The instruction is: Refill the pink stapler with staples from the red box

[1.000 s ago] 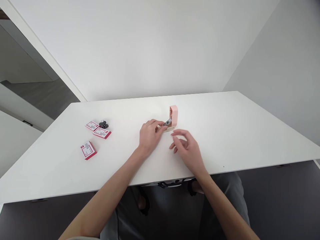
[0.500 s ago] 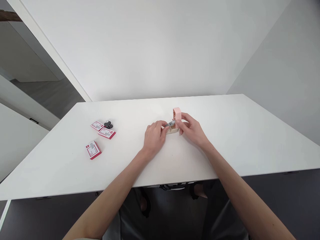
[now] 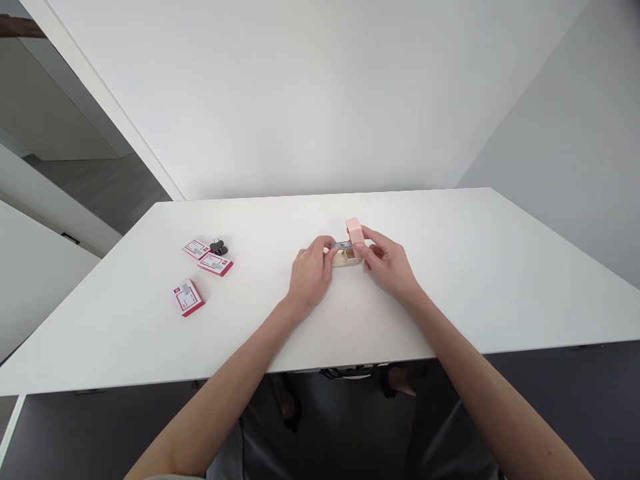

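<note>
A stapler stands opened up near the middle of the table, its pink top cover (image 3: 355, 230) raised over a metal magazine (image 3: 341, 245) and a cream base (image 3: 343, 261). My left hand (image 3: 311, 270) is closed at the stapler's left end, thumb and fingers pinching around the magazine's tip; the fingertips partly hide what lies between them. From the right side, my right hand (image 3: 389, 263) grips the stapler by the pink cover, with the thumb in front and the fingers behind.
On the left of the white table (image 3: 260, 333) lie three small red-and-white boxes, one of them (image 3: 189, 297) nearer to me. Beside the other two sits a small black staple remover (image 3: 219, 247). A white wall (image 3: 320, 100) rises behind the table's far edge.
The pink cover has tipped a little to the left and lower, and the metal magazine now lies more level. Both hands keep their hold. The whole view has shifted slightly.
</note>
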